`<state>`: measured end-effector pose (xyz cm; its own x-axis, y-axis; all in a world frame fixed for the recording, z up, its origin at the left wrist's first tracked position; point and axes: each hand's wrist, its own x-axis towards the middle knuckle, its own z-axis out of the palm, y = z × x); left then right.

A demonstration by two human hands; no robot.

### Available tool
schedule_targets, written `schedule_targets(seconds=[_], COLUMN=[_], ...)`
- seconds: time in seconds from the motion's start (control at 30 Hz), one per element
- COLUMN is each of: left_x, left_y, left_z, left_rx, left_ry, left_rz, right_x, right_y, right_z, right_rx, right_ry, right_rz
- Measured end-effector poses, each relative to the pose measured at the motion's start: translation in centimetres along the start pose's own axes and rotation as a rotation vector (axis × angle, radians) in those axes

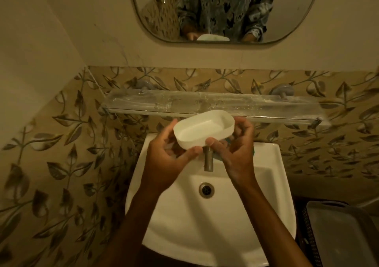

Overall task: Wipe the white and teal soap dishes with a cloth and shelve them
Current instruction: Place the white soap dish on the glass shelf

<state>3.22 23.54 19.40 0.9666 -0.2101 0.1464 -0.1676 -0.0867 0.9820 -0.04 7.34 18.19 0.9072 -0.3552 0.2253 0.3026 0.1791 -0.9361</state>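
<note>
A white oval soap dish (203, 128) is held over the back of the sink, hollow side up and tilted toward me. My left hand (167, 160) grips its near left rim with thumb and fingers. My right hand (235, 150) holds its right end, thumb on the near rim. A bit of teal (227, 140) shows under the right hand, behind the dish; what it is cannot be told. No cloth is visible. The glass shelf (213, 104) on the wall is just beyond the dish.
The white sink (205, 215) is below, with a metal tap (208, 160) under the dish and a drain (206, 189). A mirror (225, 10) hangs above the shelf. A dark basket with a pale lid (344, 236) stands at the lower right.
</note>
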Motion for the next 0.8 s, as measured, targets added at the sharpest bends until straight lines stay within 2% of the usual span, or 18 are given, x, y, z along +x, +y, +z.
schedule_targets(seconds=[0.23,0.37,0.57,0.8], left_x=[6.7,9.5,11.1,11.7], left_y=[2.2,2.4,1.9,1.2], left_z=[-2.5,-3.3,-3.5,-3.5], left_rx=[0.343,0.474,0.518,0.617], left_ry=[0.011,0.007,0.016,0.01], left_rz=[0.122,0.13,0.14,0.186], right_x=[6.2,8.8,10.3,10.3], right_y=[-2.2,-2.3,-0.9,-0.5], right_z=[0.6,0.8,1.1,1.4], right_rx=[-0.426,-0.645,-0.793,-0.902], right_ry=[0.027,0.017,0.038,-0.017], right_rz=[-0.123,-0.163,-0.119,-0.091])
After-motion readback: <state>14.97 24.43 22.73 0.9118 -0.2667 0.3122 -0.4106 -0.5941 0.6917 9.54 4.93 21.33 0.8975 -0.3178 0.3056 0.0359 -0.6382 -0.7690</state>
